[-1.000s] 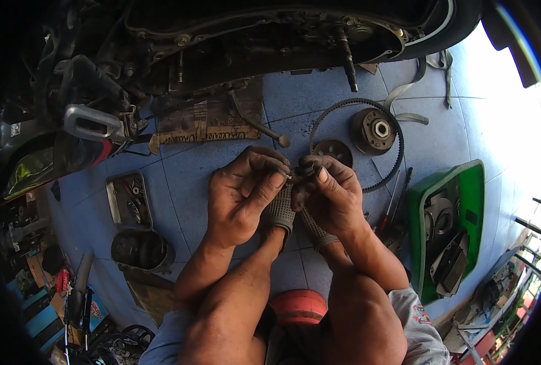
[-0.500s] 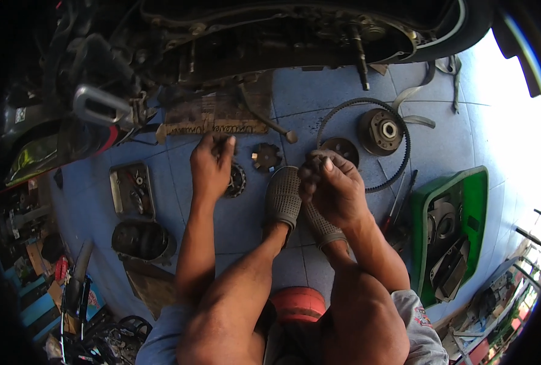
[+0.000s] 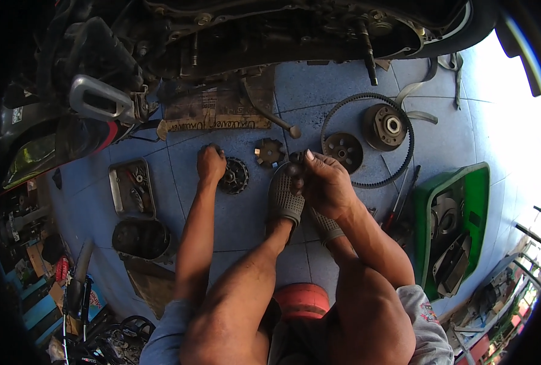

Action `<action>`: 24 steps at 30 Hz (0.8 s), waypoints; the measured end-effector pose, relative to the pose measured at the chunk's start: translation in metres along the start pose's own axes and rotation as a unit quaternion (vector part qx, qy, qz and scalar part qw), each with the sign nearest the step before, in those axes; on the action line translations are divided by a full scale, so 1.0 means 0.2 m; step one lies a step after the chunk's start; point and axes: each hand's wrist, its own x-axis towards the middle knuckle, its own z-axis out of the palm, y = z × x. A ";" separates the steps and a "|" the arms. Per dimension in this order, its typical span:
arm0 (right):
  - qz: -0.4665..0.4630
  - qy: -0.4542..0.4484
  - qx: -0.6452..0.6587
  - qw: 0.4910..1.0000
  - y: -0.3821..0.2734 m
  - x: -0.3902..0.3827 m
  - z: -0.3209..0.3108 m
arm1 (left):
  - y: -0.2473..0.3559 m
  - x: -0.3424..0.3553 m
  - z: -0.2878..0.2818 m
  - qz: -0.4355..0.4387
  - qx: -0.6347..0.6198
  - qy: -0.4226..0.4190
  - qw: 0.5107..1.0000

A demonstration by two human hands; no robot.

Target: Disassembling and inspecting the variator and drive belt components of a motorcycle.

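My left hand (image 3: pixel 211 164) is low over the floor, its fingers curled in and mostly hidden. Right beside it lies a round dark pulley part with a toothed rim (image 3: pixel 234 177). My right hand (image 3: pixel 326 185) is raised above my shoes, with thumb and fingers pinched together. Small dark pieces seem to sit in its fingers, too dim to name. Between the hands, a dark notched plate (image 3: pixel 270 152) rests on the tiles. Beyond the right hand are a round plate with holes (image 3: pixel 343 152), a toothed drive belt (image 3: pixel 412 143) and a clutch assembly (image 3: pixel 385 126).
An opened motorcycle engine (image 3: pixel 282 42) spans the far side, its shaft (image 3: pixel 366 52) sticking out. Flattened cardboard (image 3: pixel 222 120) lies beneath it. To the left are a metal tray (image 3: pixel 113 188) and a dark casing (image 3: pixel 140 240); to the right, a green bin (image 3: pixel 422 243) and a screwdriver (image 3: pixel 389 219).
My left hand has gone down toward the floor beside the toothed pulley part, its fingers curling. My right hand has shifted slightly left, still pinched. The whole view has moved a little.
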 end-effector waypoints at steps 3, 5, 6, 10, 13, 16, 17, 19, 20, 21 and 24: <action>0.003 0.006 -0.010 1.000 0.01 0.02 0.01 | 0.06 -0.04 -0.01 0.081 0.002 0.101 0.992; -0.008 0.017 -0.007 1.000 0.00 0.04 -0.02 | 0.13 -0.08 -0.03 0.105 -0.027 0.086 0.990; -0.031 0.042 -0.051 0.997 0.00 0.07 -0.04 | 0.16 -0.10 -0.04 0.130 -0.056 0.072 0.987; -0.092 0.159 -0.242 0.953 -0.02 0.17 -0.15 | 0.26 -0.20 -0.05 0.193 -0.020 -0.014 0.981; -0.106 0.186 -0.351 0.912 0.03 0.22 -0.22 | 0.26 -0.22 -0.03 0.193 0.001 -0.045 0.980; -0.144 0.185 -0.502 0.832 0.12 0.30 -0.30 | 0.28 -0.23 0.02 0.277 -0.027 -0.049 0.959; -0.144 0.185 -0.502 0.832 0.14 0.34 -0.32 | 0.29 -0.24 0.05 0.278 -0.027 -0.049 0.959; -0.236 0.151 -0.645 0.711 0.20 0.41 -0.34 | 0.31 -0.24 0.12 0.328 0.007 -0.033 0.944; -0.190 0.156 -0.672 0.699 0.22 0.44 -0.35 | 0.30 -0.24 0.15 0.329 0.008 -0.033 0.944; -0.191 0.157 -0.671 0.699 0.24 0.47 -0.35 | 0.29 -0.23 0.18 0.333 -0.025 -0.031 0.942; -0.102 0.179 -0.719 0.664 0.27 0.53 -0.37 | 0.27 -0.23 0.22 0.352 -0.053 -0.013 0.934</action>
